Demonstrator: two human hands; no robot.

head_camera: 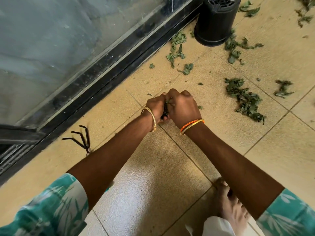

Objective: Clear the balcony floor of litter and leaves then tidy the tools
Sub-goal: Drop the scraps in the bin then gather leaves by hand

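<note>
Left hand (154, 108) and right hand (182, 107), each grip clamped on a bunch of wilted green leaves (167, 103), indicate clearing is partial: scattered green leaf litter (245, 99) remains across the beige tiled floor (213, 79), and the black three-pronged hand rake (80, 139) lies unstowed.

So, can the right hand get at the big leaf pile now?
Probably not yet: the right hand grips leaves with the left hand. The floor toward the pile looks free.

Soft, even daylight brightens the beige tiled balcony floor (213, 79); faint shadow lies beneath the forearms. Wide-angle bending bows the edges, where the teal patterned sleeves (51, 210) blur.
</note>
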